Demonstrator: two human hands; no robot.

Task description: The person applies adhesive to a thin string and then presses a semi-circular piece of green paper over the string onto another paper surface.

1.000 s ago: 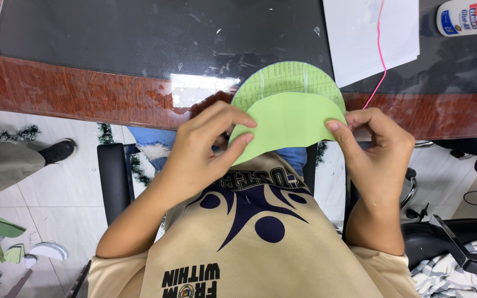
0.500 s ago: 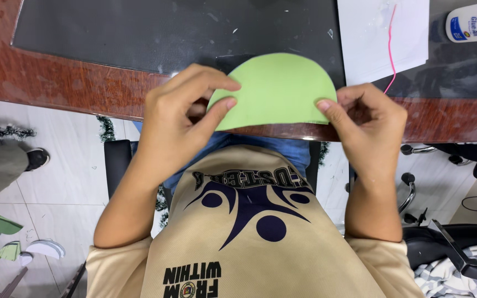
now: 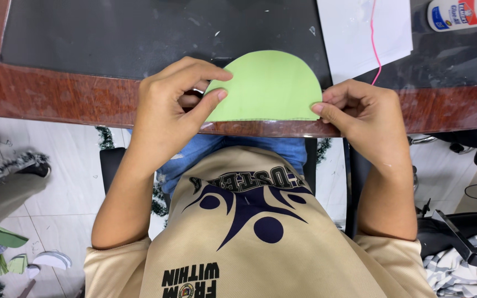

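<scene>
Two hands on it: left hand (image 3: 175, 110) and right hand (image 3: 360, 113) pinch the folded green paper half-circle (image 3: 266, 88) at its corners, flat on the surface (image 3: 56, 99) edge. Looks like mid-crease; pressing along that fold seems next.

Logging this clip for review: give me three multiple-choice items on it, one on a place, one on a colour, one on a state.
1. Where does the glue bottle lie?
A. top right of the desk
B. on the floor
C. in the left hand

2. What colour is the folded paper?
A. white
B. light green
C. red

3. How is the paper held?
A. lying untouched
B. by one hand only
C. pinched at both ends

Answers: 1 A, it lies by the white sheet. 2 B, its whole face is green. 3 C, the left hand and right hand each pinch a corner.
</scene>
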